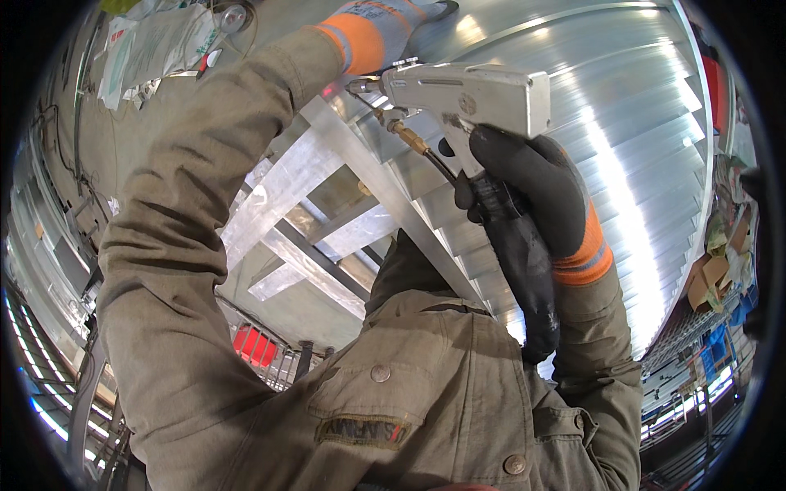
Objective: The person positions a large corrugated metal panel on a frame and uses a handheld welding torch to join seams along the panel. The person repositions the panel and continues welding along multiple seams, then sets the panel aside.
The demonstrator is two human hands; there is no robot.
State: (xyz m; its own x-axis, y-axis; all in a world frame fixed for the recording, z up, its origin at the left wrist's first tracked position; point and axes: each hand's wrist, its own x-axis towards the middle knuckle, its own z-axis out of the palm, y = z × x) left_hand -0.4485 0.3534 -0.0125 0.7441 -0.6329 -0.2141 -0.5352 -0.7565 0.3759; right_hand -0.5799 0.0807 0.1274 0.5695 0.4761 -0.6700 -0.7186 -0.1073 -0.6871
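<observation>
My right hand (536, 184), in a dark glove with an orange cuff, is wrapped round the grip of a handheld laser welding gun (471, 92). The gun has a silver-grey body, a brass fitting on its side and a thick black cable sleeve running down. Its nozzle points left, close to a flat metal bar, where a small red spot shows. Beyond the nozzle my left hand (385, 33), gloved in grey and orange, reaches out with fingers stretched along the edge of the ribbed metal panel (573, 90). The top of the picture cuts off part of that hand.
A frame of flat metal bars (360, 164) lies below the gun, beside the panel. Plastic wrapping (155, 53) lies on the floor at far left. Cardboard boxes (708, 278) stand at the right rim. A red object (255, 345) sits behind bars at lower left.
</observation>
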